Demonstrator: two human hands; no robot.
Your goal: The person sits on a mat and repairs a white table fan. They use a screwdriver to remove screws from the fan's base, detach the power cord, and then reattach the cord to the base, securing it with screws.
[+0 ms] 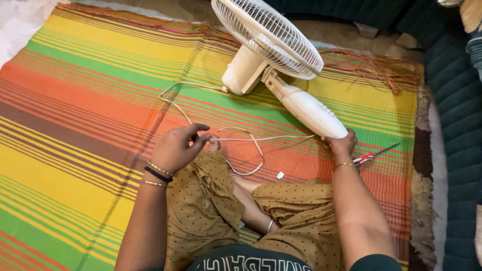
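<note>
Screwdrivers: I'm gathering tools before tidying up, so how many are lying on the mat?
1. A red-handled screwdriver lies on the striped mat just right of the right hand, which grips the white fan. Others may be hidden under the fan or the person's legs.

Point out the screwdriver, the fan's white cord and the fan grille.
screwdriver [365, 158], head view, on its red handle.
white cord [261, 138], head view, on the taut stretch between the hands.
fan grille [266, 32], head view, on the wire guard's middle.

A striped woven mat [75, 100] in orange, yellow, green and brown covers the floor, its fringed edge frayed at the right. Beside that edge stands dark green upholstered furniture [454, 100]. The light is even and soft.
</note>
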